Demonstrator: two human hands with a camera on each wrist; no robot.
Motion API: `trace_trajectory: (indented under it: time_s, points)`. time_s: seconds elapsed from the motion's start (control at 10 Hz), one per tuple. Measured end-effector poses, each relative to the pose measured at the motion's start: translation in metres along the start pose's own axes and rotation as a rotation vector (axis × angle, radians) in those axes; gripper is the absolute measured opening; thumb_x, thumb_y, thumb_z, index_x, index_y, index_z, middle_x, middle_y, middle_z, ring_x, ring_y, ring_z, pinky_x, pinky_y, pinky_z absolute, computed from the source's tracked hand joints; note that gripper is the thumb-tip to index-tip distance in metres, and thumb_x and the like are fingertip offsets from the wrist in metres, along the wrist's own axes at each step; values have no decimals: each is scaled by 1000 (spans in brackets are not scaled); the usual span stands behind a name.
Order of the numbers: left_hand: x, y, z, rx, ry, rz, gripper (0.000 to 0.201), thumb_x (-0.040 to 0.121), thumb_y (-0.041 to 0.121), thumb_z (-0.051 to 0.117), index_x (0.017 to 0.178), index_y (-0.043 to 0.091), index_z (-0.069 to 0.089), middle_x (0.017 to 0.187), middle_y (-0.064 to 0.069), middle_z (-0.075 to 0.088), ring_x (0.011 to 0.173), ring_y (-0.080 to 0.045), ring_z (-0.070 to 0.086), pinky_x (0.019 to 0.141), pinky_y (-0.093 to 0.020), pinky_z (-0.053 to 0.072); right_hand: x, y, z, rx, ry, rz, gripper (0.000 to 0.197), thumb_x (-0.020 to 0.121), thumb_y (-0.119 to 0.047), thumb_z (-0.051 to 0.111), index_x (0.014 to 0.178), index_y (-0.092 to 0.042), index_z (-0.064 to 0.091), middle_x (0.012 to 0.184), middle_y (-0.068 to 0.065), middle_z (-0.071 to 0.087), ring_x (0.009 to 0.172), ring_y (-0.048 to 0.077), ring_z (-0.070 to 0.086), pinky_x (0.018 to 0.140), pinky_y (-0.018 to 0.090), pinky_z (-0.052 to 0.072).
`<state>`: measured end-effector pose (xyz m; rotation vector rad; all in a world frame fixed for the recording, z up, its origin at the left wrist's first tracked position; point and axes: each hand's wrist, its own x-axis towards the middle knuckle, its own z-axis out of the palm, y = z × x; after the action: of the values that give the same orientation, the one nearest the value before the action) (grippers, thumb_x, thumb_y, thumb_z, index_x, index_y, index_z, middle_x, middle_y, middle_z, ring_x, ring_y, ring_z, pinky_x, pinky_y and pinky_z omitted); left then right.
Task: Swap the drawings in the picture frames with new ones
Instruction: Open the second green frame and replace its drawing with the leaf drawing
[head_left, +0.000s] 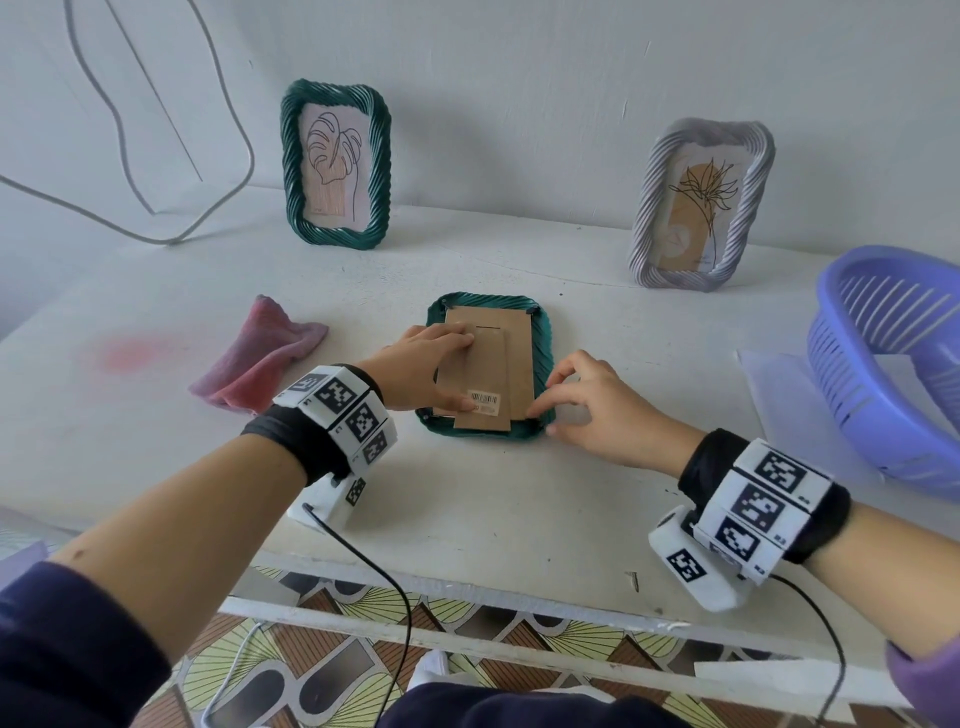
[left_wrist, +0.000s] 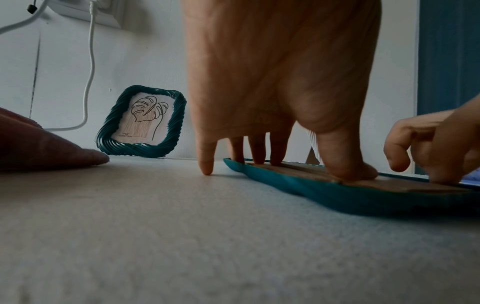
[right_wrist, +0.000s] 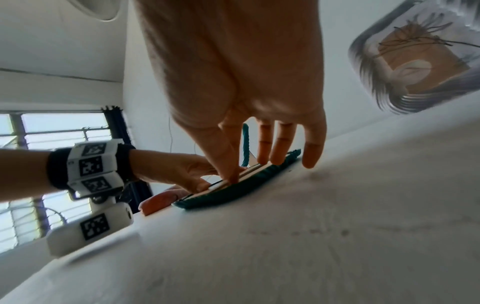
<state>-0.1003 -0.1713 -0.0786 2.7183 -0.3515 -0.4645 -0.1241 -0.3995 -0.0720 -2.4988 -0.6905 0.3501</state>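
Note:
A dark green picture frame (head_left: 543, 332) lies face down at the table's middle, its brown cardboard backing (head_left: 514, 358) with a barcode sticker facing up. My left hand (head_left: 431, 364) presses flat on the backing's left part, thumb beside the sticker; the left wrist view shows its fingertips (left_wrist: 348, 170) on the board and the little finger on the table. My right hand (head_left: 587, 405) touches the frame's near right corner, with thumb (right_wrist: 231, 170) and fingertips resting along the backing's edge. Two frames with drawings stand against the wall: a green frame (head_left: 336, 163) and a grey frame (head_left: 701, 202).
A pink cloth (head_left: 260, 364) lies to the left of the flat frame. At the right, a purple basket (head_left: 831, 291) sits tilted over white paper sheets (head_left: 769, 384). A grey cable (head_left: 119, 130) hangs along the wall at the far left. The table's front edge (head_left: 467, 597) is close to me.

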Motion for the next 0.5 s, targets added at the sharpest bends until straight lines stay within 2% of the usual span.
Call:
trace_trajectory:
  time_s: [0.1,0.2,0.3,0.4,0.5]
  points:
    - [0,0,0,-8,-1,2,86,76,45,67,145,23,20,154,8,12,139,-21,11,115,-44,18,6,-4,-1,-47,52,61,10,81,-19,68,89,-14,68,97,-3,40,100,14,38,85,30,39]
    - [-1,-1,0,-7,3,4,86,76,46,66,144,23,20,154,8,12,140,-21,11,115,-44,18,10,-9,0,-133,36,124,15,80,-28,69,83,-14,66,94,-4,41,94,10,35,65,24,31]
    - [-1,-1,1,-3,3,6,85,77,46,66,145,23,20,154,7,11,140,-21,10,115,-44,17,11,-11,2,-154,43,133,17,79,-32,70,80,-15,66,92,-4,42,91,9,35,59,22,27]
    - [-1,-1,1,-3,3,8,85,77,46,66,145,23,20,154,7,11,140,-22,10,115,-44,17,11,-12,4,-136,60,144,16,78,-30,70,76,-15,65,92,-4,43,91,11,37,70,27,31]
    - [-1,-1,1,-5,-2,9,86,77,46,66,145,23,19,154,7,11,140,-21,10,115,-45,18,12,-14,7,-130,90,164,15,78,-26,70,73,-14,64,90,-4,45,90,12,39,72,29,31]
